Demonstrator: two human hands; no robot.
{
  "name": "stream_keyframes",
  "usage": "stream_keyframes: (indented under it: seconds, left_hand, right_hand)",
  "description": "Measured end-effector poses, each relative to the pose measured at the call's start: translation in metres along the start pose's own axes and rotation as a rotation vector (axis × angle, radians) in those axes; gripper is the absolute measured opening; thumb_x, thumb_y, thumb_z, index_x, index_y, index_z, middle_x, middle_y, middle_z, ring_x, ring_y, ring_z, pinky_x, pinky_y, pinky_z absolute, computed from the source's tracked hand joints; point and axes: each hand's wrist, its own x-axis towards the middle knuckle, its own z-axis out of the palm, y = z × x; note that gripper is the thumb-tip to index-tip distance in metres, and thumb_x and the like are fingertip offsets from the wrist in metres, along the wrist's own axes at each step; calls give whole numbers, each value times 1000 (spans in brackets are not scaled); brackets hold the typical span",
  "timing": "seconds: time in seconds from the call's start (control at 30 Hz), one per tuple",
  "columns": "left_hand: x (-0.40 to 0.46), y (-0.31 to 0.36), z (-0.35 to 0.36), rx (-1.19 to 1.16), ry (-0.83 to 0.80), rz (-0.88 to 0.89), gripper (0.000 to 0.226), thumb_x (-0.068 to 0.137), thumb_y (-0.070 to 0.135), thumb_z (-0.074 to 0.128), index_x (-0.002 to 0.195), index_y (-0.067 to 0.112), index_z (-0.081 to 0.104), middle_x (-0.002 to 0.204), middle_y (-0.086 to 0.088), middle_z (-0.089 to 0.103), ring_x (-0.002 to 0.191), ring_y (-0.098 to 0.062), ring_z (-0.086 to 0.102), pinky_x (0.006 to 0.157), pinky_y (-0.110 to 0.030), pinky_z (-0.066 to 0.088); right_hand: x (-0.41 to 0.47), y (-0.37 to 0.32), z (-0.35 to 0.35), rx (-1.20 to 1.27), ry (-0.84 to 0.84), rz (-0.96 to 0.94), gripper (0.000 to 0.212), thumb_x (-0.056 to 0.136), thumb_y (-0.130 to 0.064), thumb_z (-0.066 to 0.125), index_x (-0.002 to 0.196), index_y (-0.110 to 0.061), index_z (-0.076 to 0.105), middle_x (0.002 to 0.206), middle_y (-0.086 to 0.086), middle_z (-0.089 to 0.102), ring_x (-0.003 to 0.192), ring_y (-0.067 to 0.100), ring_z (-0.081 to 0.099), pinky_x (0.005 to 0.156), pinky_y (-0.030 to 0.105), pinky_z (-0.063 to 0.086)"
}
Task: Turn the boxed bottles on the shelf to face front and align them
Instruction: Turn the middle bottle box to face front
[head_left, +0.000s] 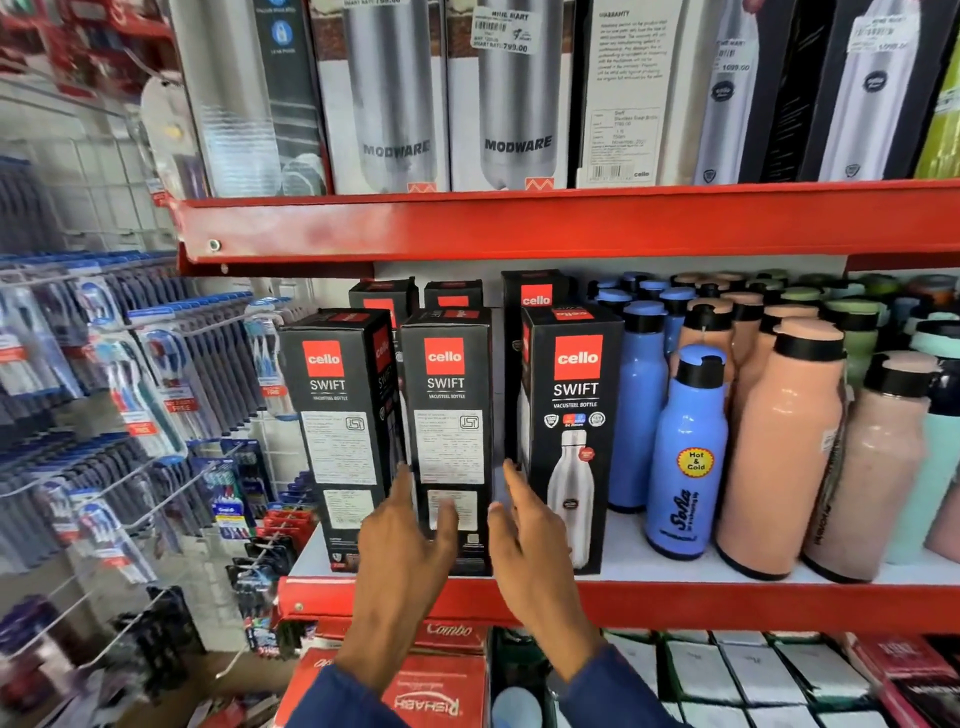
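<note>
Three black Cello Swift bottle boxes stand in the front row of the middle shelf (675, 574). The left box (340, 415) and the middle box (449, 410) show their text-label sides. The right box (576, 415) shows its bottle picture to the front. More black boxes (535, 293) stand behind them. My left hand (410, 540) is spread in front of the middle box's lower part, fingers on either side of its left edge. My right hand (524, 535) is open in the gap between the middle and right boxes. Neither hand grips anything.
Loose blue bottles (685, 457), peach bottles (784, 457) and green bottles fill the shelf to the right. Above, a red shelf (519, 223) holds tall Modware boxes. Toothbrush packs (130, 395) hang on hooks at the left. Red boxes (431, 691) sit below.
</note>
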Motion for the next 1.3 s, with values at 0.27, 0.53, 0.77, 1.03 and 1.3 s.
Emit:
stream_keyframes:
  seconds: [0.27, 0.53, 0.77, 1.03, 1.3]
  left_hand:
    - [2, -13, 13, -126, 6, 17, 74, 82, 38, 69, 146, 13, 41, 107, -21, 75, 94, -36, 71, 83, -41, 57]
    - [1, -19, 9, -273, -9, 55, 116, 62, 50, 86, 154, 27, 20, 155, 3, 43, 142, -15, 44, 113, -45, 45]
    - [2, -26, -11, -373, 4, 105, 105, 61, 36, 86, 150, 28, 32, 145, 9, 53, 132, -6, 52, 108, -43, 49]
    - [15, -35, -19, -628, -322, 176, 80, 88, -9, 65, 154, 15, 26, 153, -1, 49, 142, -19, 45, 118, -51, 37]
    - [32, -49, 5, -421, -312, 159, 73, 94, 26, 51, 156, 38, 13, 144, 15, 57, 130, -16, 58, 110, -49, 47]
  right_hand:
    - [9, 3, 5, 105, 40, 16, 48, 94, -17, 35, 139, -28, 42, 140, -3, 54, 129, 7, 49, 112, 39, 39]
    - [-16, -16, -3, 276, 141, -56, 43, 98, -2, 32, 123, -25, 58, 126, -10, 61, 116, 5, 58, 98, 30, 52]
    - [-23, -24, -20, 164, 304, -138, 31, 94, -7, 48, 118, -22, 59, 112, -11, 68, 103, 8, 66, 88, 26, 55]
    - [-21, -16, -11, 138, 140, -62, 42, 93, -13, 59, 134, -22, 54, 126, -13, 62, 108, -15, 57, 92, 5, 44]
    - [-3, -2, 11, 79, 230, -4, 43, 92, -8, 58, 134, -16, 53, 117, -13, 58, 92, -27, 53, 83, 0, 44]
